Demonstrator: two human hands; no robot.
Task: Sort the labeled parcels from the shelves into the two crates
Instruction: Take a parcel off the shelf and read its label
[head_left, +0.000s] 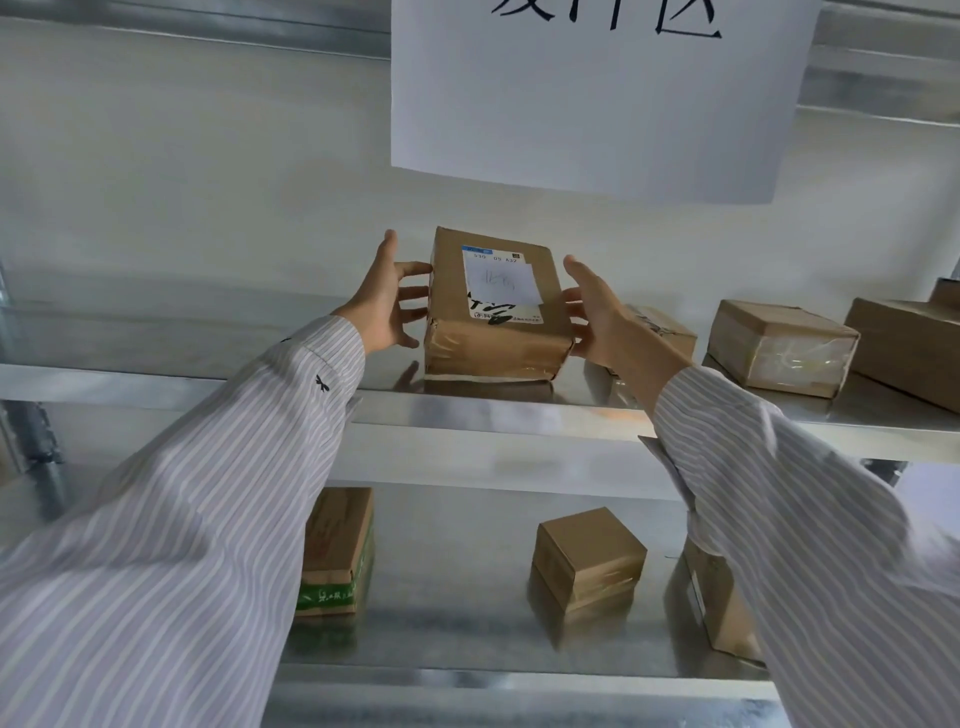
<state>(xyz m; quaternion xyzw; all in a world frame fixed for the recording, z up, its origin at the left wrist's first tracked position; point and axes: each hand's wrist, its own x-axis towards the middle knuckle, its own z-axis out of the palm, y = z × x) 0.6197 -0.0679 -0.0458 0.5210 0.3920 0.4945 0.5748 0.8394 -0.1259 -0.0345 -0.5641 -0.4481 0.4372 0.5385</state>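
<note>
From the head camera, much is cut off or covered. The white paper sign with black characters (597, 93) hangs from above, its top lost at the frame edge. A taped brown parcel (662, 327) is mostly hidden behind the right hand (602, 317). A large plain cardboard box (909, 348) runs out of frame on the right. On the lower metal shelf (467, 639), a brown box with green print (340, 545) is partly behind the left striped sleeve (182, 519), and another brown box (722, 608) is half covered by the right striped sleeve (805, 519). The handwriting on the central label is too faint to read.

The brown paper-wrapped rectangular parcel with a white label (496, 306) sits on the upper metal shelf (467, 410), near its front edge. The left hand (387, 296) has spread, nearly straight fingers with their tips against the parcel's left side, thumb raised. The right hand's fingers lie against the parcel's right side, thumb up; neither hand wraps round it. Bare shelf lies to the left of the parcel; to the right, a cardboard box with a clear-taped front (779, 348) stands well apart.

A small cube-shaped cardboard box (589, 556) stands alone mid-shelf below. Both shelves are shiny, reflective metal, set against a pale wall.
</note>
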